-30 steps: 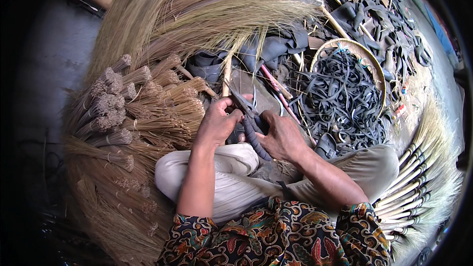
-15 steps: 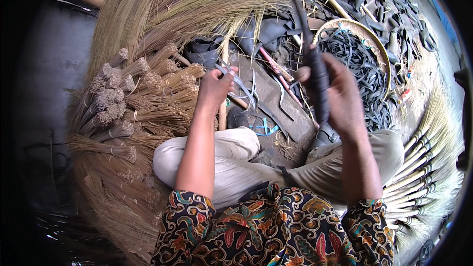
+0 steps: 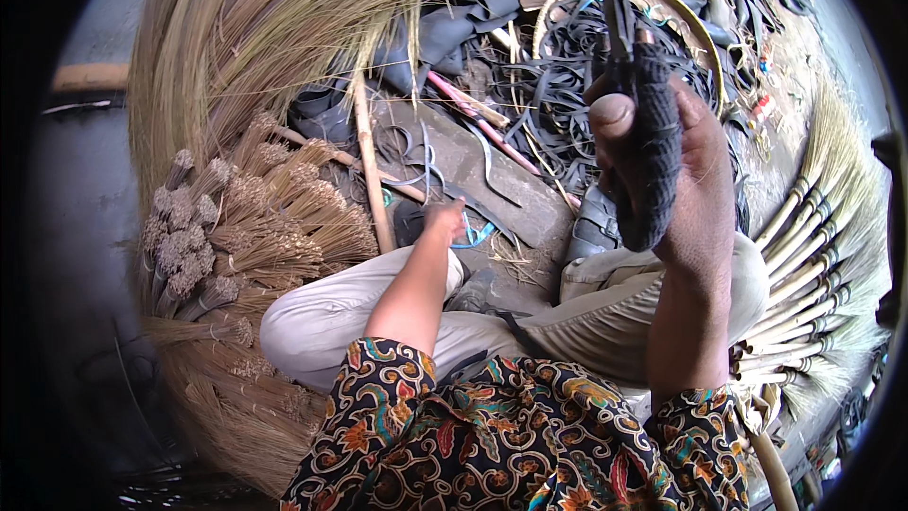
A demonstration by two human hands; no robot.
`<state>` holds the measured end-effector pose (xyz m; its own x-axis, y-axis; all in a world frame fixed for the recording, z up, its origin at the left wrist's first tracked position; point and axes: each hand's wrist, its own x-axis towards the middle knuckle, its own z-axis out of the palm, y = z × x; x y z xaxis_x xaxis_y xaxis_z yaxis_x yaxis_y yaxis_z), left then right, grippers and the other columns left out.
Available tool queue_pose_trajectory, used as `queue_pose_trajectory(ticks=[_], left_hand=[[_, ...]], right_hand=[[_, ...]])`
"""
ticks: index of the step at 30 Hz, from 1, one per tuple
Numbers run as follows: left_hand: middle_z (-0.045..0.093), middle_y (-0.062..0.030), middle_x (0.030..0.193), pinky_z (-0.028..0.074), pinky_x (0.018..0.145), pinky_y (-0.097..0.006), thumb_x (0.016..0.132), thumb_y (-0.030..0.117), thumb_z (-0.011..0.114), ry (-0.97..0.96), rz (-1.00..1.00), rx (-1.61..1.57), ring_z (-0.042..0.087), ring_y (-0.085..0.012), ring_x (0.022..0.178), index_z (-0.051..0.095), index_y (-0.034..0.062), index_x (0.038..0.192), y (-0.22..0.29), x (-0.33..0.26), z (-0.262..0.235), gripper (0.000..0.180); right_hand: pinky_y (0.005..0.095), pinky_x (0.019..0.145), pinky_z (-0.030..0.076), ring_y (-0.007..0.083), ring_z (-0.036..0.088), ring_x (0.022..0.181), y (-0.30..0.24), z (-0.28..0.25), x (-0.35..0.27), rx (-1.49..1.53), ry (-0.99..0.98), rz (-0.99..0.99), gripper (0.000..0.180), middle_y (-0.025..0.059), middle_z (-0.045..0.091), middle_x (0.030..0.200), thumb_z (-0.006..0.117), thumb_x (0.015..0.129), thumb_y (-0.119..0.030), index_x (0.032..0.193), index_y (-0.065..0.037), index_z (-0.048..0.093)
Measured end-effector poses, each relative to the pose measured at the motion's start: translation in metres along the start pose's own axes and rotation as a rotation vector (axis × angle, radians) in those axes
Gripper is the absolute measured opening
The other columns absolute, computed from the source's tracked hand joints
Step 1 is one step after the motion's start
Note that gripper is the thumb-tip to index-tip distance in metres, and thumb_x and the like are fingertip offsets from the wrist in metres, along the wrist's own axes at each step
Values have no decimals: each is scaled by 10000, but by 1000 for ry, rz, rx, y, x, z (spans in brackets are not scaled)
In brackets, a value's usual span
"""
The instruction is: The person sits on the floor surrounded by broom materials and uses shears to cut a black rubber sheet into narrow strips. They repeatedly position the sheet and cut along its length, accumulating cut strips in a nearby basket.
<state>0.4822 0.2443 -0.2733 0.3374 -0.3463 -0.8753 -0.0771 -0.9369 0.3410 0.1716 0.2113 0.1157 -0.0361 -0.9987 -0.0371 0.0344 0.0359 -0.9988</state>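
You have one knife (image 3: 653, 147), its dark wrapped handle closed in your right hand (image 3: 695, 166), raised with the blade pointing away from you. Your left hand (image 3: 443, 220) is lower, leftward of that grip, just beside one blue strap (image 3: 478, 237); you cannot tell whether its fingers hold anything. Beyond the knife sits one round basket (image 3: 541, 26) of dark strips, too tangled to count. Roughly ten brooms (image 3: 785, 270) fan out rightward of your right grip; the stalk bundles (image 3: 189, 237) left of your left hand overlap past counting.

The blade's tip is cut off by the upper edge, and the knife and your right hand hide part of the basket.

Forward of your left hand, a worn slab (image 3: 534, 213) lies on littered ground; farther left, the grey floor (image 3: 104, 189) darkens toward the rim.
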Motion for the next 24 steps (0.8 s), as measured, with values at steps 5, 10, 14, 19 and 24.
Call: queue_pose_trajectory(ticks=[5,10,14,19,24], left_hand=[[680,-83,1018,640,720,-443,943,360,784,-26,-78,19,704,-236,852,622,26,1192,-27,1,48,447],[686,-64,954,638,739,-386,948,166,756,-72,-25,-153,695,-207,824,593,67,1275,-9,-16,28,378],[663,-102,1050,633,827,-461,942,94,705,-202,-43,-420,693,-238,884,495,66,1337,3,-37,3,448],[655,-112,1049,601,885,-474,980,132,673,-222,-206,-659,680,-260,942,554,56,1141,12,-61,-15,214],[685,-85,1066,575,917,-395,964,153,730,-426,-3,-699,672,-218,970,640,70,1120,39,-112,-25,199]], right_hand=[[213,549,342,19,466,609,13,-12,8,-205,29,16,381,-75,541,734,818,922,-393,955,-51,652],[232,552,342,29,442,610,15,-11,16,-227,-4,84,375,-67,535,731,820,918,-371,933,-43,637],[236,579,362,38,458,646,13,-8,16,-236,-30,124,365,-58,545,736,816,916,-362,954,-39,651],[254,661,421,59,510,726,13,-6,8,-299,-68,122,358,-36,579,767,827,907,-333,957,-20,661],[263,715,471,74,567,764,19,-8,0,-390,-133,84,322,3,656,803,836,903,-281,953,-5,679]])
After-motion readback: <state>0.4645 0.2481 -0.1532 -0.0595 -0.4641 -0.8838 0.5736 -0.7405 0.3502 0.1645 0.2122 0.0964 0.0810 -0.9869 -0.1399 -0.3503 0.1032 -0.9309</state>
